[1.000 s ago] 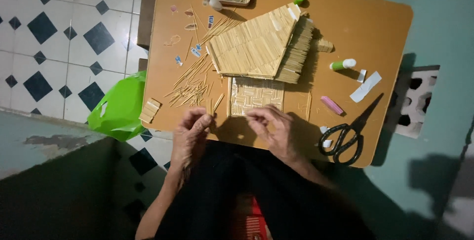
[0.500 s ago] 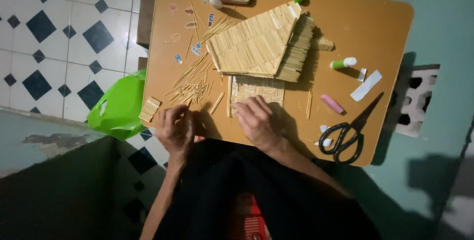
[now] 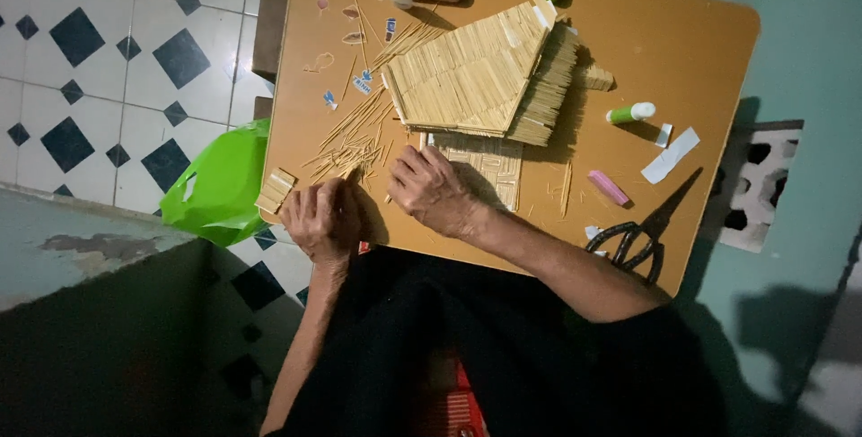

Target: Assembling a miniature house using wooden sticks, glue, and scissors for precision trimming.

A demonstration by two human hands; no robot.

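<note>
Left hand: the left hand (image 3: 325, 217) is resting curled at the near edge of the table (image 3: 700, 51), fingertips closing on the loose sticks (image 3: 355, 136) — whether it is pinching one I cannot tell.
Right hand: the right hand (image 3: 437, 190) is lying flat, fingers spread, pressing on the stick panel (image 3: 489, 160) just beyond it — gripping nothing.
Built so far: a large roof of sticks (image 3: 480, 73) is sitting beyond both hands, looking finished; the panel under the right hand is looking only partly filled.
Left to do: many sticks are lying unused; a small bundle (image 3: 275, 190) is waiting beside the left hand.
Other things: scissors (image 3: 639, 238) and a pink stick (image 3: 609, 187) are lying right of the right hand; a green bag (image 3: 220, 187) is hanging left of the left hand.
</note>
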